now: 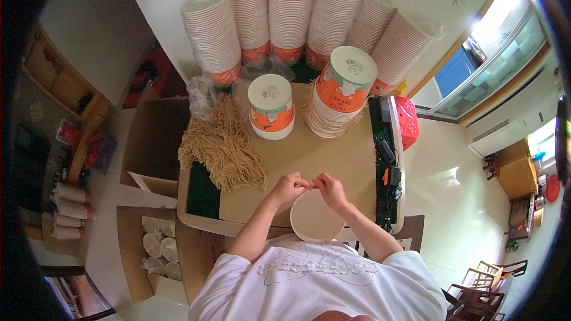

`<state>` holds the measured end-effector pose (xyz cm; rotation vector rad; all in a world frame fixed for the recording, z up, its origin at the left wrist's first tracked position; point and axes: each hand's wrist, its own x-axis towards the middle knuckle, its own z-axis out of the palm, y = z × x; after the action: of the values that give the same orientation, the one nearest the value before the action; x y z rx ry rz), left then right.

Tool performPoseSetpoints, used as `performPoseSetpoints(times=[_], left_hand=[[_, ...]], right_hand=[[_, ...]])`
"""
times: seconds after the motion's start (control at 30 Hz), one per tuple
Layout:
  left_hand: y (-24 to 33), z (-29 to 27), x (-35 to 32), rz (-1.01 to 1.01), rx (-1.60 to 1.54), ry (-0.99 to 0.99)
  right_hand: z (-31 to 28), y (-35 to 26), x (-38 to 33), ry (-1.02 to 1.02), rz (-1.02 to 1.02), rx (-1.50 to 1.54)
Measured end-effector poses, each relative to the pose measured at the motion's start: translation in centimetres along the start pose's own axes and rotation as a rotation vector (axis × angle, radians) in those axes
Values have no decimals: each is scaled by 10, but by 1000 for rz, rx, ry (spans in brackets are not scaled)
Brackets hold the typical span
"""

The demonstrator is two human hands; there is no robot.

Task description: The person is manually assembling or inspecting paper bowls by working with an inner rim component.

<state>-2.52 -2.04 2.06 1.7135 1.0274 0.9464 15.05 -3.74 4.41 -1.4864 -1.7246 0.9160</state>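
White paper bucket (317, 217) sits at the desk's near edge, just in front of the person's chest, its pale round end facing up; both hands meet at its far edge, the left hand (289, 188) and the right hand (331, 191) nearly touching; the fingers of each are clenched in a small pinch, though whether a cord or the edge itself lies between them I cannot tell; the bucket is probably kept close to the body so that it stays steady while both hands work at one spot; one heap of tan cords (223, 145) lies on the left of the desk (204, 193), presumably within easy reach; one brown cardboard sheet (297, 157) covers the middle, perhaps to protect the surface; two upside-down bucket stacks stand on it, a short stack (271, 113) and a taller stack (343, 92) with tan strands showing at its sides; six plastic-wrapped stacks (291, 18) line the back, likely set by the wall to save room; one open carton (132, 220) at lower left holds several white wrapped rolls (153, 246), too crowded to count surely
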Motion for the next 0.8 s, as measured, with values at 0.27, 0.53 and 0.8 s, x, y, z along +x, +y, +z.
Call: performPoseSetpoints(times=[0.27,0.53,0.8], left_hand=[[6,9,6,-207,-108,17],[-2,28,12,-297,-180,-15],[-5,24,9,-406,-310,-64]], right_hand=[[-5,9,14,-83,164,-5],[-4,13,20,-107,114,-84],[-21,10,28,-331,-44,346]])
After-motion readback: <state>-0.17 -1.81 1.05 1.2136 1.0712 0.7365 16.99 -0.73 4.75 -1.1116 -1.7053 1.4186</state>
